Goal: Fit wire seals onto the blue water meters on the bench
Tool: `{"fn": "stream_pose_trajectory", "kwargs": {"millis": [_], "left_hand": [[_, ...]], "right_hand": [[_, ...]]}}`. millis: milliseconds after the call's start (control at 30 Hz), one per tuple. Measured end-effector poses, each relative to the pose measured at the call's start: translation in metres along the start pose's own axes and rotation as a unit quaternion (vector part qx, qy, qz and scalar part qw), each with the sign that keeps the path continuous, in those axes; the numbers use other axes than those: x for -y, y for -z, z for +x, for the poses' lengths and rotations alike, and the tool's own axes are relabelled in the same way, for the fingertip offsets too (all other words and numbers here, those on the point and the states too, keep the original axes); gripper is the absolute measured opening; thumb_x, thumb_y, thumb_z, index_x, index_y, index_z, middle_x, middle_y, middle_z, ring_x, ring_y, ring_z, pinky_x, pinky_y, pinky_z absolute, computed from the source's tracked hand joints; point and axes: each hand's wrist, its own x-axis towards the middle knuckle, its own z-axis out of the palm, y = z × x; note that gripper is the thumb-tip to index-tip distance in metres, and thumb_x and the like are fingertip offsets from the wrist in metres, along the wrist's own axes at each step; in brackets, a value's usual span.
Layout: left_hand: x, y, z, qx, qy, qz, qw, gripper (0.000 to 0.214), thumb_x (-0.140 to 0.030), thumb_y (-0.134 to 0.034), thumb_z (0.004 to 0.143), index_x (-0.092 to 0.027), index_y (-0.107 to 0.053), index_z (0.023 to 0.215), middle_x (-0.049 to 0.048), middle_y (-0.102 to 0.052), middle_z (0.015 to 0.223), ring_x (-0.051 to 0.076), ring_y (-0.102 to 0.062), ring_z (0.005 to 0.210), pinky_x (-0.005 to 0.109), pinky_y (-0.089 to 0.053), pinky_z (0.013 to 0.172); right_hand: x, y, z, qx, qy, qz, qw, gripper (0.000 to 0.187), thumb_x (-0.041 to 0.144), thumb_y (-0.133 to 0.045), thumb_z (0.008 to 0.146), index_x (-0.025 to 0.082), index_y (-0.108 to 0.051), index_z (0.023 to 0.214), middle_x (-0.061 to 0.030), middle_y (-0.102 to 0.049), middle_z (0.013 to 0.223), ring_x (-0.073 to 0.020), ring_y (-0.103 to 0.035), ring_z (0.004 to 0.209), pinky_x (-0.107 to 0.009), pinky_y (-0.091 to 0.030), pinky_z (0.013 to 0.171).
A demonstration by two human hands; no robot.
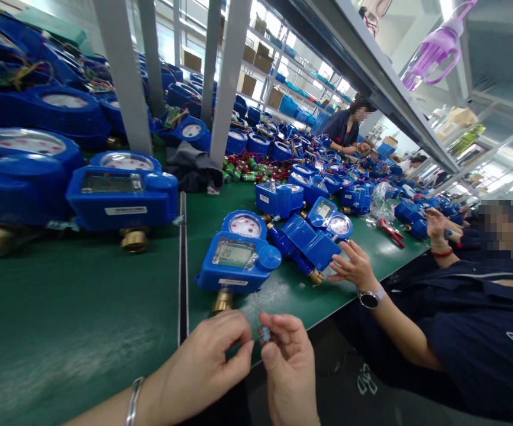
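Right hand (289, 367) grip pinches a small bluish part (265, 335), left hand (207, 361) grip closed beside it, at 6 o'clock of the blue water meter (238, 254) on the worktop (83, 307). Seemingly part-handling; next needs fine fingertip alignment.

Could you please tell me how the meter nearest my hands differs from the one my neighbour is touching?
The near meter sits flat, screen up, untouched; the neighbour's meter lies skewed with the neighbour's hand at it. The near meter's brass fitting points at you; the neighbour's meter's points toward that hand. Both are blue with brass fittings.
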Motion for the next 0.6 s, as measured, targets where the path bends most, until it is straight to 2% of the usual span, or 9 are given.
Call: {"fn": "stream_pose_trajectory", "kwargs": {"millis": [200, 300, 400, 467, 533, 600], "left_hand": [[-0.001, 0.001, 0.000, 0.039, 0.039, -0.028, 0.998, 0.025, -0.027, -0.037, 0.091, -0.017, -0.050, 0.072, -0.0005, -0.053, 0.073, 0.011, -0.050, 0.068, 0.021, -0.038, 0.064], [0.000, 0.000, -0.003, 0.053, 0.080, -0.087, 0.992, 0.022, -0.034, -0.033, 0.094, -0.019, -0.049, 0.092, -0.0001, -0.055, 0.085, 0.012, -0.054, 0.078, 0.022, -0.041, 0.072], [0.001, 0.001, -0.004, 0.061, 0.105, -0.137, 0.983, 0.026, -0.036, -0.031, 0.095, -0.021, -0.039, 0.114, -0.0001, -0.056, 0.095, 0.011, -0.055, 0.087, 0.021, -0.042, 0.079], [0.002, 0.002, -0.002, 0.089, 0.095, -0.161, 0.978, 0.026, -0.036, -0.033, 0.094, -0.022, -0.042, 0.115, -0.0011, -0.057, 0.097, 0.011, -0.055, 0.089, 0.020, -0.042, 0.080], [0.003, 0.003, 0.002, 0.110, 0.084, -0.188, 0.972, 0.022, -0.036, -0.038, 0.093, -0.023, -0.050, 0.106, -0.0024, -0.059, 0.095, 0.011, -0.056, 0.088, 0.019, -0.042, 0.079], [0.004, 0.003, 0.005, 0.105, 0.097, -0.217, 0.966, 0.022, -0.037, -0.041, 0.092, -0.021, -0.055, 0.097, -0.0028, -0.059, 0.088, 0.011, -0.055, 0.081, 0.019, -0.042, 0.073]], "right_hand": [[-0.004, -0.002, -0.002, 0.016, -0.012, 0.010, 1.000, 0.037, 0.024, -0.073, 0.075, 0.021, -0.055, 0.107, -0.0064, -0.062, 0.112, -0.0178, -0.056, 0.109, -0.030, -0.046, 0.091], [0.000, -0.006, -0.001, 0.008, 0.000, 0.008, 1.000, 0.048, 0.023, -0.073, 0.074, 0.024, -0.049, 0.115, -0.0061, -0.056, 0.121, -0.0136, -0.058, 0.100, -0.025, -0.047, 0.086], [0.005, -0.011, 0.003, 0.010, 0.017, 0.031, 0.999, 0.055, 0.022, -0.076, 0.070, 0.027, -0.045, 0.115, -0.0023, -0.055, 0.114, -0.0102, -0.060, 0.086, -0.022, -0.050, 0.076], [0.006, -0.012, 0.006, 0.012, 0.025, 0.036, 0.999, 0.057, 0.023, -0.079, 0.067, 0.028, -0.044, 0.112, 0.0008, -0.055, 0.104, -0.0102, -0.060, 0.082, -0.022, -0.050, 0.073], [0.004, -0.011, 0.009, 0.009, 0.024, 0.026, 0.999, 0.060, 0.025, -0.081, 0.064, 0.029, -0.043, 0.109, 0.0023, -0.054, 0.100, -0.0097, -0.059, 0.079, -0.022, -0.049, 0.071], [0.000, -0.008, 0.009, 0.001, 0.022, 0.004, 1.000, 0.062, 0.031, -0.083, 0.061, 0.029, -0.042, 0.107, 0.0028, -0.054, 0.098, -0.0095, -0.058, 0.075, -0.022, -0.049, 0.067]]}}
